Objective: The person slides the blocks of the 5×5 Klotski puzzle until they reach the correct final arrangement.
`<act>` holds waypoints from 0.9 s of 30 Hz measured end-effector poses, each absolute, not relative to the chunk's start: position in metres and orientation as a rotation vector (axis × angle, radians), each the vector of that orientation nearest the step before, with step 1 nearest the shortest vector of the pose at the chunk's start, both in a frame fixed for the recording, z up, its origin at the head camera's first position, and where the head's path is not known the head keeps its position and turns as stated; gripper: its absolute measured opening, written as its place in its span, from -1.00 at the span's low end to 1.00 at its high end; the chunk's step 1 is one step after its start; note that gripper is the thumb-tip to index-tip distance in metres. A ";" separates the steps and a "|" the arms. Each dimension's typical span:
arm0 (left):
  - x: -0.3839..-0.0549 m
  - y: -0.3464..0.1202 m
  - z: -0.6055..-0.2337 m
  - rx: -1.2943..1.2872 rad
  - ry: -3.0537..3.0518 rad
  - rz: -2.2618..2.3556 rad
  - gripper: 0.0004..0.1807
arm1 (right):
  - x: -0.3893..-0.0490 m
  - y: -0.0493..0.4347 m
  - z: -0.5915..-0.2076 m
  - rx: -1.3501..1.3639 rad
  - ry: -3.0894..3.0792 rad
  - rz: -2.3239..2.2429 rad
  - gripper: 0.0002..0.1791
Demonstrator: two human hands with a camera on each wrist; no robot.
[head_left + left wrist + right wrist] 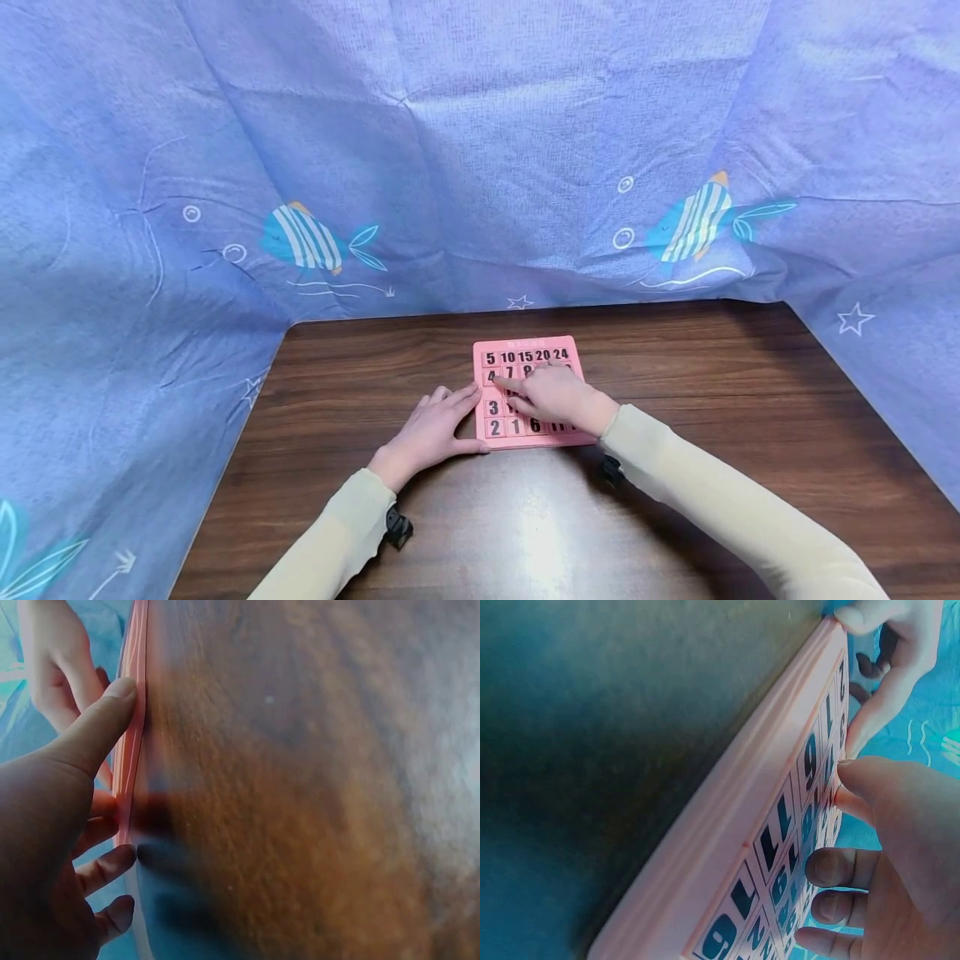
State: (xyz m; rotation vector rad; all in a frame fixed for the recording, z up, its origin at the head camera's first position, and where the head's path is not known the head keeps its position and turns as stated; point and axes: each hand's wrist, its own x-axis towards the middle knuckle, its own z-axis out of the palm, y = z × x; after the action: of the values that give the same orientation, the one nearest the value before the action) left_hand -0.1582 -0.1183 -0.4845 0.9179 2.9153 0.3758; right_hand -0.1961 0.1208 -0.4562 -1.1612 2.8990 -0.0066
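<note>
A pink number slide puzzle (528, 442) lies flat on the table, its square tiles printed with black numbers. Between the 4 and the 3 in its left column, a bare pink space shows. My left hand (427, 429) rests at the near left corner, fingers along the left side and thumb against the near edge. Over the board, my right hand (558, 395) reaches out its index finger to the tile marked 4 and hides several middle tiles. Its other fingers bend loosely above the tiles in the right wrist view.
The brown wooden table (360, 358) extends around the puzzle on all sides. A blue cloth (495, 167) with fish and stars hangs behind the table and along both sides. Dark wrist devices (397, 527) sit under the pale sleeves (697, 475).
</note>
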 end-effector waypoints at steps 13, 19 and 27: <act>-0.159 -0.119 -0.482 0.926 2.916 0.370 0.02 | -0.179 0.123 -0.456 -1.269 2.927 -0.031 -0.52; -0.159 -0.119 -0.482 0.926 2.920 0.370 0.03 | -0.156 0.126 -0.457 -1.385 2.896 -0.036 -0.54; -0.157 -0.117 -0.483 0.922 2.915 0.377 0.02 | -0.151 0.130 -0.458 -1.399 2.881 -0.077 -0.54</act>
State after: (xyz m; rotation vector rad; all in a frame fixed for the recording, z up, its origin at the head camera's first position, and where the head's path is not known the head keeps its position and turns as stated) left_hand -0.1573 -0.1171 -0.4826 0.9218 2.9145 0.3773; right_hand -0.1514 0.1300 -0.4582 -1.3990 2.8814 -0.0774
